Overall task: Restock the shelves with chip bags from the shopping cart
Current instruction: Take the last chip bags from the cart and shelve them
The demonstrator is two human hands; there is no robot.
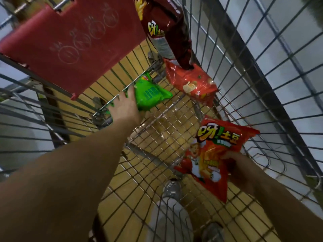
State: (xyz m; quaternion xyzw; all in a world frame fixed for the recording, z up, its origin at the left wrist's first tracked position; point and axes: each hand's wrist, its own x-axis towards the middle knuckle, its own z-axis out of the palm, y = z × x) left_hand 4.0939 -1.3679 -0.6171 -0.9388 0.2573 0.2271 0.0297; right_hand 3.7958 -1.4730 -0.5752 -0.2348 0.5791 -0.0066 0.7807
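I look down into a wire shopping cart (pixel 262 70). My left hand (pixel 126 105) reaches to the cart's far end and its fingers touch the near edge of a green chip bag (pixel 150 95) lying on the cart floor; whether they grip it is unclear. My right hand (pixel 239 170) grips the right side of a red chip bag (pixel 211 158) with a cartoon chef, held above the cart floor. Another red chip bag (pixel 192 82) lies at the far right, and a dark red chip bag (pixel 167 23) stands leaning over it.
The red plastic child-seat flap (pixel 73 42) hangs over the far left end of the basket. Bare wire floor (pixel 166 126) shows between the bags, with yellow floor beneath. A grey shoe (pixel 172 188) shows under the cart. A metal rack (pixel 288 41) runs along the right.
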